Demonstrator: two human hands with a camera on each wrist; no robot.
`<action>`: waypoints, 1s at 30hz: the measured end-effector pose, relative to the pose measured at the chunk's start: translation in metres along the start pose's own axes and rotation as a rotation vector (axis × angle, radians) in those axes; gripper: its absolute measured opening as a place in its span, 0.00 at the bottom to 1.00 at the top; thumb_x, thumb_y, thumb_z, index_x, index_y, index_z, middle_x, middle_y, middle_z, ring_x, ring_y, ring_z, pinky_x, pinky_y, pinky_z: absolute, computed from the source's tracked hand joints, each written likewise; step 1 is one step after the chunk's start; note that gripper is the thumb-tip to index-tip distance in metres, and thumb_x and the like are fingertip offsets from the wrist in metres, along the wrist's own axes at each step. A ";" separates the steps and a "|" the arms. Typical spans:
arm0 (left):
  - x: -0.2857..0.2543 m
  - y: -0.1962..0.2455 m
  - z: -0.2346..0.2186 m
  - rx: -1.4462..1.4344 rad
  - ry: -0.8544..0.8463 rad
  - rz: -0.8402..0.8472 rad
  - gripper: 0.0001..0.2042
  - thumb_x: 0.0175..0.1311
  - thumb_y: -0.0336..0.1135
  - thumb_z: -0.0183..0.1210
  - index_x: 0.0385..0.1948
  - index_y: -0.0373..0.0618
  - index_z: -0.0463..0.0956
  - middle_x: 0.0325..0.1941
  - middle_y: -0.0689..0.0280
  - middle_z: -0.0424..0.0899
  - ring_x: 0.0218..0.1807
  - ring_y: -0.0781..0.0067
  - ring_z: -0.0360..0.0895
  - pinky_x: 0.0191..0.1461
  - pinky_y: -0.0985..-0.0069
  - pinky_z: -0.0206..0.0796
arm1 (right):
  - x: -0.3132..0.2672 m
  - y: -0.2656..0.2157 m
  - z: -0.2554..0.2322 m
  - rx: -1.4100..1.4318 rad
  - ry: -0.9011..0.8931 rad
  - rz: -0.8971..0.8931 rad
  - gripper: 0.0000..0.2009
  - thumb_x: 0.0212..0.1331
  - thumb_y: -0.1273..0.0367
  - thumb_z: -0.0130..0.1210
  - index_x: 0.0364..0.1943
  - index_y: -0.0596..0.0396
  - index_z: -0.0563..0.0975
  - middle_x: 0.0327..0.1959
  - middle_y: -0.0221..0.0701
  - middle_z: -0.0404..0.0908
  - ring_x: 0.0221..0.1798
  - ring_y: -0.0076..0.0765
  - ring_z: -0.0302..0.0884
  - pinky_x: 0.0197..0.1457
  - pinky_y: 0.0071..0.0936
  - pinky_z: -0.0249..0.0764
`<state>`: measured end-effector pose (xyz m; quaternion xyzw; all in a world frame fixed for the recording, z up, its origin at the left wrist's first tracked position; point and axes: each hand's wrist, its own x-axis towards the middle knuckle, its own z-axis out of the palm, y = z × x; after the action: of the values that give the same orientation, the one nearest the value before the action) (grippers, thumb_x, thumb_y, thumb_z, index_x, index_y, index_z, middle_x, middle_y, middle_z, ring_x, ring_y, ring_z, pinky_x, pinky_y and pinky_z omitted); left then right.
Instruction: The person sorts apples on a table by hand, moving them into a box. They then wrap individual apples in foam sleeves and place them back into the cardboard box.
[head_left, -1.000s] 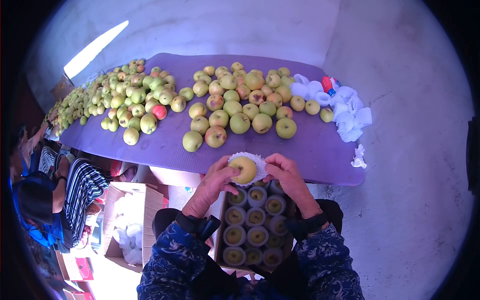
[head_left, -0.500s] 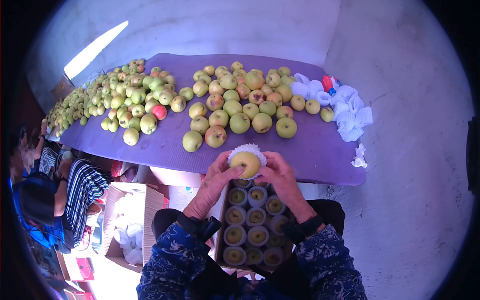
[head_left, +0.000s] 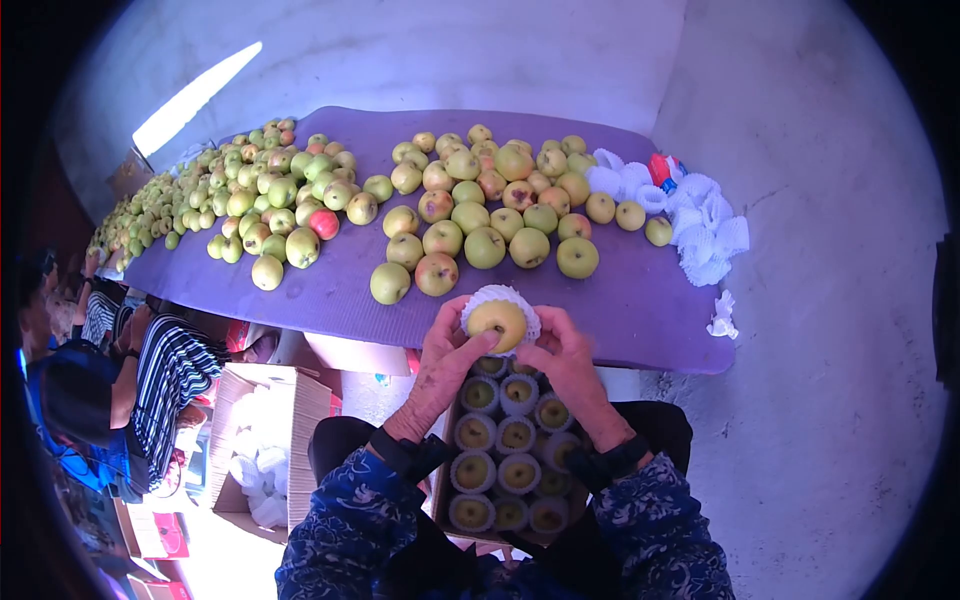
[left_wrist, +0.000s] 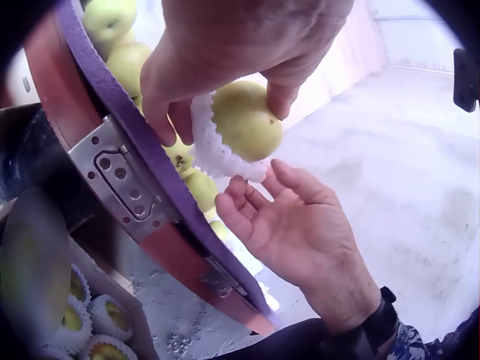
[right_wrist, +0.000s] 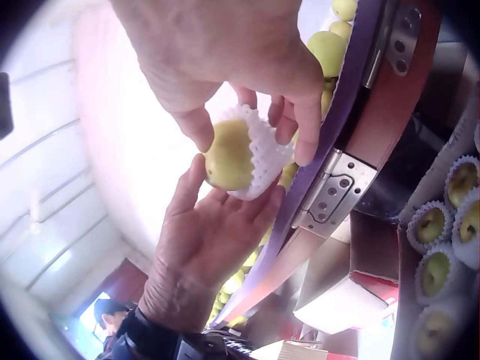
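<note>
A yellow-green apple (head_left: 497,322) sits partly inside a white foam net (head_left: 492,292), held over the table's front edge. My left hand (head_left: 446,362) grips the apple from the left, its thumb across the apple's face and its fingers behind. From the other side my right hand (head_left: 572,362) holds the netted apple, fingers curled at the foam. In the right wrist view, the net (right_wrist: 264,159) wraps one half of the apple (right_wrist: 229,154), and the other half is bare. Below the hands stands a carton (head_left: 440,492) with rows of netted apples (head_left: 518,472).
Loose apples (head_left: 484,247) lie in groups on the purple-topped table (head_left: 330,290). White foam nets (head_left: 705,235) are heaped at its right end. To the left, an open cardboard box (head_left: 310,420) holds more white foam. A person in striped clothing (head_left: 175,380) sits beyond it.
A second ago the net was spread to the right behind the apple. My right hand has since moved in, and the net now surrounds the apple's back half.
</note>
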<state>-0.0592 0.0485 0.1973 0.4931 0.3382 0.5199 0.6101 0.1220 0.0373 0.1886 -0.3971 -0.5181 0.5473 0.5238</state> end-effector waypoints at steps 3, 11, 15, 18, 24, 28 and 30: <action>0.000 -0.002 -0.001 0.091 -0.018 -0.022 0.26 0.59 0.32 0.60 0.58 0.38 0.62 0.55 0.61 0.73 0.57 0.73 0.71 0.61 0.75 0.63 | -0.004 0.002 0.007 -0.037 0.009 -0.024 0.28 0.51 0.73 0.63 0.57 0.58 0.64 0.53 0.36 0.71 0.54 0.32 0.71 0.56 0.28 0.72; -0.004 0.006 0.003 -0.034 0.041 -0.047 0.21 0.64 0.31 0.57 0.58 0.42 0.65 0.50 0.64 0.75 0.50 0.79 0.72 0.52 0.80 0.66 | -0.002 0.000 0.011 0.216 0.001 0.001 0.30 0.50 0.74 0.63 0.58 0.57 0.62 0.55 0.35 0.68 0.58 0.34 0.69 0.60 0.31 0.71; -0.007 0.003 0.009 0.108 0.099 0.107 0.15 0.66 0.30 0.55 0.52 0.41 0.68 0.43 0.68 0.77 0.45 0.82 0.73 0.48 0.83 0.67 | 0.001 -0.005 0.011 0.451 0.048 0.135 0.27 0.52 0.75 0.60 0.57 0.57 0.63 0.54 0.34 0.69 0.57 0.33 0.70 0.60 0.32 0.71; -0.007 -0.001 0.005 0.257 0.099 0.134 0.12 0.65 0.27 0.54 0.49 0.41 0.68 0.37 0.69 0.77 0.40 0.84 0.74 0.43 0.84 0.67 | 0.001 -0.001 0.012 0.493 0.060 0.110 0.24 0.53 0.75 0.59 0.55 0.57 0.64 0.53 0.34 0.70 0.56 0.32 0.71 0.60 0.33 0.71; -0.009 -0.003 -0.004 0.417 0.074 0.049 0.14 0.63 0.23 0.51 0.50 0.40 0.66 0.32 0.68 0.77 0.29 0.82 0.77 0.31 0.84 0.70 | 0.000 0.002 0.013 0.516 0.079 0.110 0.23 0.52 0.76 0.59 0.53 0.57 0.65 0.50 0.33 0.71 0.54 0.30 0.71 0.58 0.31 0.71; -0.016 0.011 0.006 0.253 0.043 -0.115 0.18 0.61 0.22 0.51 0.53 0.39 0.63 0.30 0.66 0.76 0.26 0.79 0.78 0.28 0.83 0.72 | 0.001 0.008 0.011 0.399 0.119 0.055 0.25 0.50 0.75 0.61 0.54 0.58 0.65 0.50 0.33 0.72 0.54 0.29 0.71 0.58 0.28 0.69; -0.018 0.013 0.006 0.226 0.039 -0.132 0.20 0.61 0.22 0.52 0.55 0.39 0.62 0.30 0.66 0.77 0.26 0.79 0.78 0.28 0.83 0.72 | 0.001 0.005 0.012 0.319 0.120 0.040 0.26 0.49 0.75 0.62 0.54 0.59 0.65 0.50 0.33 0.72 0.54 0.29 0.71 0.58 0.27 0.69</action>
<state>-0.0617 0.0297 0.2097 0.5252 0.4382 0.4469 0.5767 0.1092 0.0367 0.1858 -0.3511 -0.3845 0.6083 0.5991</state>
